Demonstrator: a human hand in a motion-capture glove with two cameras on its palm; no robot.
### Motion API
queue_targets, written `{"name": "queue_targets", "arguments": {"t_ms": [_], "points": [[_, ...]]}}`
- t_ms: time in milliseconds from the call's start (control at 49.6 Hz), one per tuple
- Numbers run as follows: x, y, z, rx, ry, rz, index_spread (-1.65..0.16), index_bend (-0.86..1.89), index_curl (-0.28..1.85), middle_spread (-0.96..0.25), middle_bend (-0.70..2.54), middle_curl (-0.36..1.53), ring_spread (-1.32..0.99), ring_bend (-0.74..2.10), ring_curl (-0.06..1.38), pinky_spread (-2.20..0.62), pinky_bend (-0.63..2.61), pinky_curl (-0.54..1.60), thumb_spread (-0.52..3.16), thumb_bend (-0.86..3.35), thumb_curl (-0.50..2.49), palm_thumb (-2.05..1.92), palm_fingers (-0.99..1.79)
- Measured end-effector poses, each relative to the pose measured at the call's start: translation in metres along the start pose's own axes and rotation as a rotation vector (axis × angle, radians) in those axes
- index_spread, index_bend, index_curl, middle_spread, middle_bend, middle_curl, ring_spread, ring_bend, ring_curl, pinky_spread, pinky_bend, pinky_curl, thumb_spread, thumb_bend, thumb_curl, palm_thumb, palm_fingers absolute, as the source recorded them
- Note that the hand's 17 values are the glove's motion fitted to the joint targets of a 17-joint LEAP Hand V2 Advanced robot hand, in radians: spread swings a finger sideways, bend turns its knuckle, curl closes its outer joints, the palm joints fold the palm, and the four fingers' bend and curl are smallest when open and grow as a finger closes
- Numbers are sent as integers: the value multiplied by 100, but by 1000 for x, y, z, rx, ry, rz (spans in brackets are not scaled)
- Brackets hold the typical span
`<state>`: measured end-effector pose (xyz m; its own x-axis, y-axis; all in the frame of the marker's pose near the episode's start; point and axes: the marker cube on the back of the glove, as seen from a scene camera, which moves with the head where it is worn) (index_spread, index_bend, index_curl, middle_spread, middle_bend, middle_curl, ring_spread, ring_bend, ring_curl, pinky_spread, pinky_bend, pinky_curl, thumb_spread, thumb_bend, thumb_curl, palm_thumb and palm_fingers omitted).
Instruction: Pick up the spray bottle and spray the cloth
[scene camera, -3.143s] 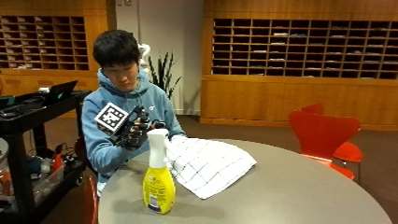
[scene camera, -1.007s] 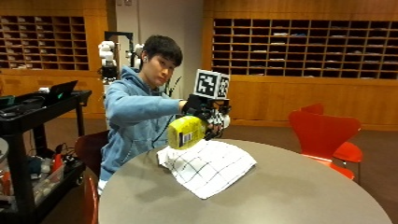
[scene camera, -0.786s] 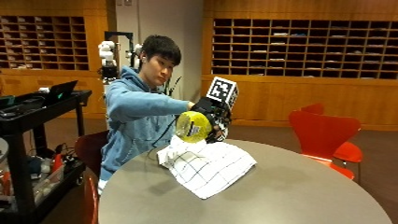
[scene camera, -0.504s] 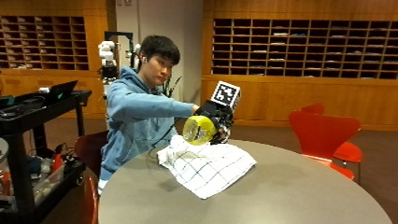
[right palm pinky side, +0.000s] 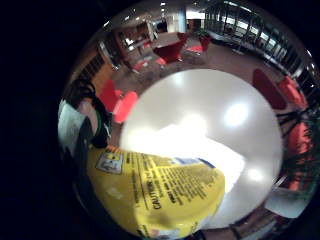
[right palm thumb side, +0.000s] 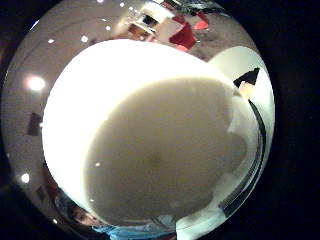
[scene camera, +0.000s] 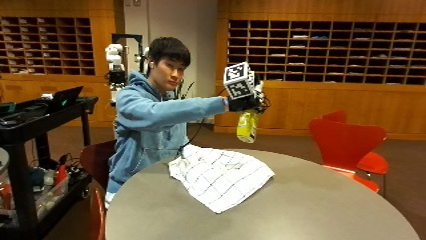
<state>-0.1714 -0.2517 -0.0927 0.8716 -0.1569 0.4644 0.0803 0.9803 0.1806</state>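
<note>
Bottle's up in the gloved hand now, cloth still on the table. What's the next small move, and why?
Probably bring the spray bottle down and toward the cloth, nozzle aimed at it. The right hand grips the bottle high above the table, out past the cloth's far edge, so a spray from here would likely miss it.

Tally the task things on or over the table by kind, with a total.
Spray bottle: 1, yellow, held up in the gloved right hand above the table.
Cloth: 1, white with a dark grid, lying on the table.
Total: 2
</note>
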Motion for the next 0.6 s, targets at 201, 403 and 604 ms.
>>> {"name": "queue_targets", "arguments": {"t_ms": [201,403,604], "points": [[-54,-14,72,100,-466,21,-21,28,52,-15,51,48,-19,53,44,-26,43,40,21,-4,76,88,135],[-59,-19,157,122,-693,90,-21,26,52,-14,50,48,-18,53,44,-26,44,41,23,-4,76,89,134],[-61,4,231,-19,-730,92,-20,23,52,-14,48,48,-17,52,44,-25,46,41,27,-4,76,89,132]]}}
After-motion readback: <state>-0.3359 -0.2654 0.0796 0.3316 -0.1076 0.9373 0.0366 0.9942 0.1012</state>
